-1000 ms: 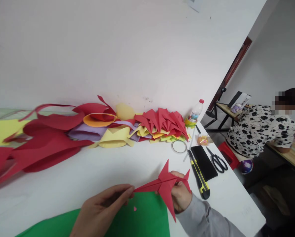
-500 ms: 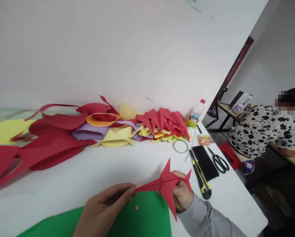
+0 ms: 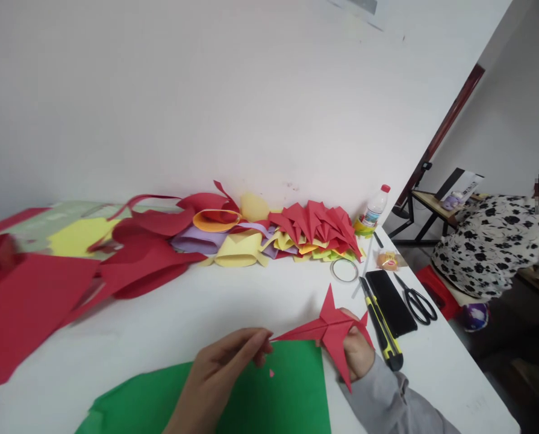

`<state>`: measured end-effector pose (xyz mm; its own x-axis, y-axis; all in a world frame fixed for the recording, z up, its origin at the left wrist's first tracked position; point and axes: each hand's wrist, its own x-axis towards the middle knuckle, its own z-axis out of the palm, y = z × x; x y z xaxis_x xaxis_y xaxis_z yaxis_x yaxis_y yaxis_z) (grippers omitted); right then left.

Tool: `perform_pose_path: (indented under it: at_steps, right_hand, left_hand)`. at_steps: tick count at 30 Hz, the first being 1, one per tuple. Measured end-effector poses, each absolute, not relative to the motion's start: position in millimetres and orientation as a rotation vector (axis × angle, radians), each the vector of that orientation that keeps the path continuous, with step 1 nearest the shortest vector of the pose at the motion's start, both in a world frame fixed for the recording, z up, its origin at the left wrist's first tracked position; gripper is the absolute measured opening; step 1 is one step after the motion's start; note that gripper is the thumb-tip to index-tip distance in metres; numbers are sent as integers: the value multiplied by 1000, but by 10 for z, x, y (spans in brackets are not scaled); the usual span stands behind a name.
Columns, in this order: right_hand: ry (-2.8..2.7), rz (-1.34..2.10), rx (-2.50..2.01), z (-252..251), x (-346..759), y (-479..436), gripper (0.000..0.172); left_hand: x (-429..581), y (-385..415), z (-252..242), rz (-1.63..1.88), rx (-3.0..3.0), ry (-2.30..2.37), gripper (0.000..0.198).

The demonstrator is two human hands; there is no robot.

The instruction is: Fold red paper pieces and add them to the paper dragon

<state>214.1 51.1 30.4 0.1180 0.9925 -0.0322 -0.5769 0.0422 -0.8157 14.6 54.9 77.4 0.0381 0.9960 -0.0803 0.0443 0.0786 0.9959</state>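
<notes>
A folded red paper star (image 3: 330,328) with long creased points is held above the white table by my right hand (image 3: 358,352), whose fingers wrap around its right side from beneath. My left hand (image 3: 226,367) is closed in a pinch at the star's long left tip; the exact contact at the fingertips is hard to see. Beneath the left hand lies a green sheet (image 3: 282,398), with a tiny pink paper scrap (image 3: 271,373) on it.
Along the wall lie stacked red stars (image 3: 317,226), curled red paper (image 3: 152,259) and a pale yellow paper piece (image 3: 238,249). At right are a tape ring (image 3: 344,270), utility knife (image 3: 384,331), black phone (image 3: 392,301), scissors (image 3: 418,304) and bottle (image 3: 376,208). A person (image 3: 490,241) sits beyond.
The view has turned left, so the table things appear farther right. Both hands stay at the star, and its left tip now shows more fully beside my left fingertips.
</notes>
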Motion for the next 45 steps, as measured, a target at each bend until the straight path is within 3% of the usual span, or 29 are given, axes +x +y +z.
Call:
perform_pose_path:
  at_steps: [5, 10, 21, 34, 42, 45]
  right_hand:
    - [-659, 1381, -784, 288, 2209, 476, 35]
    - [-828, 1264, -845, 284, 2307, 480, 31]
    - [-957, 1123, -889, 304, 2403, 502, 24]
    - [-1010, 1103, -923, 198, 2420, 517, 24]
    - [-1055, 1162, -942, 273, 2410, 500, 23]
    - [-1028, 1172, -912, 316, 2397, 502, 24]
  left_hand:
    - [186, 541, 797, 1067, 1260, 1081, 20]
    - [170, 543, 805, 1073, 1373, 1071, 12]
    - [154, 579, 786, 1019, 1449, 979, 22]
    - [98, 620, 683, 1123, 1975, 948, 19]
    - [100, 600, 735, 1112, 2038, 978, 25]
    - [67, 654, 680, 1105, 2030, 1021, 18]
